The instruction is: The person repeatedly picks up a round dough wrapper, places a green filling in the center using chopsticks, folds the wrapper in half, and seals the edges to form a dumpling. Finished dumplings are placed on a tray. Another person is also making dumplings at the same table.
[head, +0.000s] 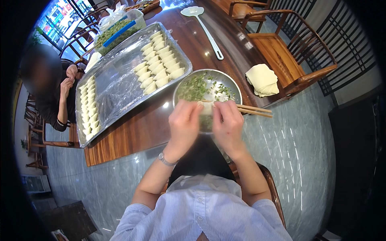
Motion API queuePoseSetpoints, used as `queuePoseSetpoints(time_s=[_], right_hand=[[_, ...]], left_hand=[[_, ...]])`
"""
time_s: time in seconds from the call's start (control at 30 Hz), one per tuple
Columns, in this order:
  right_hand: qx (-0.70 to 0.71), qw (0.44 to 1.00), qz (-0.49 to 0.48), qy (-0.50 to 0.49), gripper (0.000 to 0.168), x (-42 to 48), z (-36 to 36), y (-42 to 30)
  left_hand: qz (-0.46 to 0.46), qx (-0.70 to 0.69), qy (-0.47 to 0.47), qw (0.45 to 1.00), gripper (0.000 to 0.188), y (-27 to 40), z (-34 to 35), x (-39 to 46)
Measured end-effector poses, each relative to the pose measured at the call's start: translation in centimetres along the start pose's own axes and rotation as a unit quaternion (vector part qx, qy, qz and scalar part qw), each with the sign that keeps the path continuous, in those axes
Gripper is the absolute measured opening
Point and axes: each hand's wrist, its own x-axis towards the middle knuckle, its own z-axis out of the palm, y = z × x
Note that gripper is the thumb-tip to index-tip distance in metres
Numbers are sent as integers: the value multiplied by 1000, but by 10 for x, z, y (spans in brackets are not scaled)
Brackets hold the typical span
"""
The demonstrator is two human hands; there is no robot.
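Note:
Between my two hands is a pale dumpling, blurred. My left hand pinches its left end, and my right hand pinches the right end. Both hands hover over the near side of a steel bowl. Chopped green filling lies in that bowl, thickest at the left. A pair of wooden chopsticks rests across the bowl and sticks out to the right, partly hidden by my right hand. To the right of the bowl sits a stack of dough wrappers.
A film-lined metal tray holds rows of folded dumplings at both ends. Behind it stands a plastic tub of green filling. A white slotted ladle lies on the wooden table. Another person sits at the left, hands raised together.

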Motion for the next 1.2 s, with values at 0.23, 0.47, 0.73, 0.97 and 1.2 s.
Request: queuePoseSetpoints(time_s=[0.23,0.47,0.73,0.97,1.2], right_hand=[[-45,992,-104,-57,17,9,-13,-2],[-77,982,-150,-85,16,13,-15,1],[-75,975,-191,-90,13,18,-14,0],[-63,973,-192,-116,11,21,-10,-4],[118,984,68,-113,7,27,-12,-3]], left_hand=[[100,35,-75,992,13,3,-8,8],[149,48,-143,977,14,1,-13,15],[187,54,-159,968,11,0,-17,20],[164,14,-150,975,10,2,-14,15],[-147,-160,-199,956,40,-1,-22,13]])
